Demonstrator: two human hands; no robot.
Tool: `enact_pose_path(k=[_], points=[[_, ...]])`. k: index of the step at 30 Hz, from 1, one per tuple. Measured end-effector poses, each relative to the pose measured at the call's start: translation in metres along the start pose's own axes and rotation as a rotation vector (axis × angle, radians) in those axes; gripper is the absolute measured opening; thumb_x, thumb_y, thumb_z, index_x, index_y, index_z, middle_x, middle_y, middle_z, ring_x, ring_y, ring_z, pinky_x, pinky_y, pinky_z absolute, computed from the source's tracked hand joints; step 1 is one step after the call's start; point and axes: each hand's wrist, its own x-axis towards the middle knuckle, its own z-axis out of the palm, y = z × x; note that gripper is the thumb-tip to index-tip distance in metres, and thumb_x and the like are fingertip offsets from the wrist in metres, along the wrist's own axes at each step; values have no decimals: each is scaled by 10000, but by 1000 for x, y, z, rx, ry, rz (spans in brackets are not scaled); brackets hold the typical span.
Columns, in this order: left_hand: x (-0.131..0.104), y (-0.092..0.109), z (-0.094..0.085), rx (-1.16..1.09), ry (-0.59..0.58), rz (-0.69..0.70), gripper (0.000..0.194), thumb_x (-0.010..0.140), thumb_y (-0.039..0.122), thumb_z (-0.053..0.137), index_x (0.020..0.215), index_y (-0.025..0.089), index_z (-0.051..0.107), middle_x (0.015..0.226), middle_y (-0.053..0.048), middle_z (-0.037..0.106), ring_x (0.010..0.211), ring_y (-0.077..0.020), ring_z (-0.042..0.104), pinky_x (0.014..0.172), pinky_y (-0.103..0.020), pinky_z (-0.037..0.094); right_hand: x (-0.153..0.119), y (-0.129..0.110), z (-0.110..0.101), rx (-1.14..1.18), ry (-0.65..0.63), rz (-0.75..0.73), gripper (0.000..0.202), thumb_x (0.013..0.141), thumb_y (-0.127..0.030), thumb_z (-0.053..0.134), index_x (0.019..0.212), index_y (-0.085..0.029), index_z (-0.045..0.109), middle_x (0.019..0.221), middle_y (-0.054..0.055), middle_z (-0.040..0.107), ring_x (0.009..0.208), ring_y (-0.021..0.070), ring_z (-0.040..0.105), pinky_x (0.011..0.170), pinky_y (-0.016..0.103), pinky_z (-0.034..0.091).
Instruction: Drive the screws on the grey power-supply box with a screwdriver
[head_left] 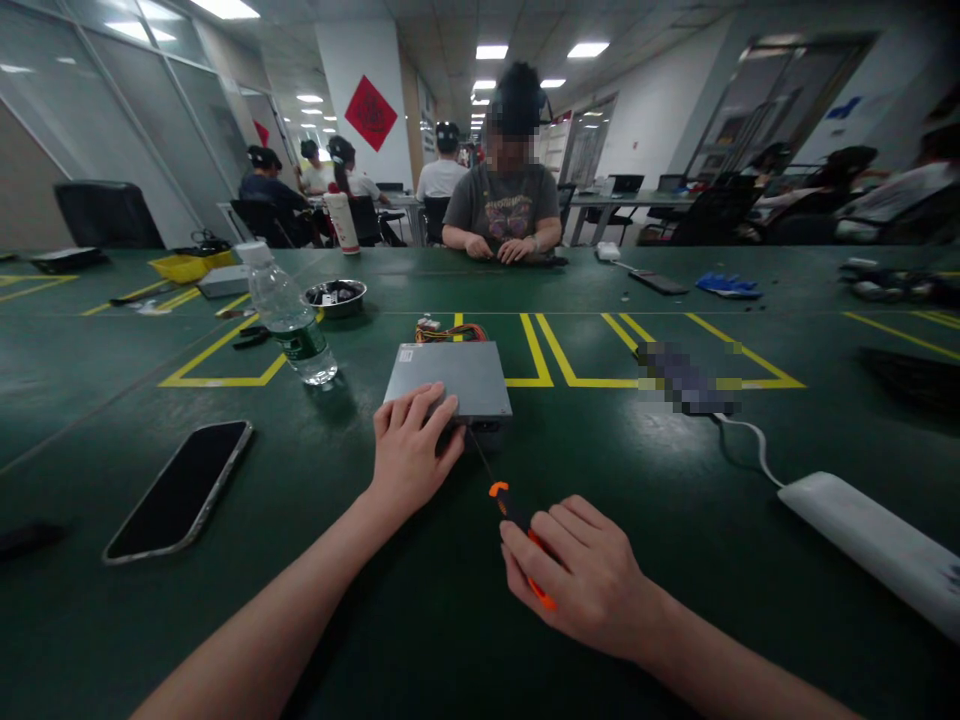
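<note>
A grey metal box (457,375), with a bundle of coloured wires (454,332) at its far side, lies on the green table (337,620). My left hand (414,445) rests on its near left part, fingers spread over the top and thumb by the front edge. In my right hand (574,570) is an orange and black screwdriver (501,495), its handle wrapped by my fingers. The shaft points up and left to the front face of the box, near a dark socket; whether the tip touches is too small to tell.
A phone (180,490) and a water bottle (289,320) stand or lie left, near a metal bowl (335,297). At right are a white power strip (870,540) and a blurred device (686,378). Across the table sits a person (506,195).
</note>
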Motion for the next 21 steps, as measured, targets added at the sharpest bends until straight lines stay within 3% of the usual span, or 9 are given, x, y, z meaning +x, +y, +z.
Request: enact_pose_path(k=[7,21], points=[[0,-1,0,0,0,2,297,827,327,499,1114,254,527,1233,-73,544,1151,-254,451,893,-432,302,-11,13,-16,101,113,46,127,745,-113,566,872,-112,572,607,2,557,524,97,472,497,256,351],[0,0,-1,18,10,13,298,828,327,498,1113,242,526,1229,-78,544,1141,-257,455,884,-433,308,-10,15,-15,87,107,60,177,766,-119,553,941,-130,540,629,-10,563,535,89,487,512,249,376]])
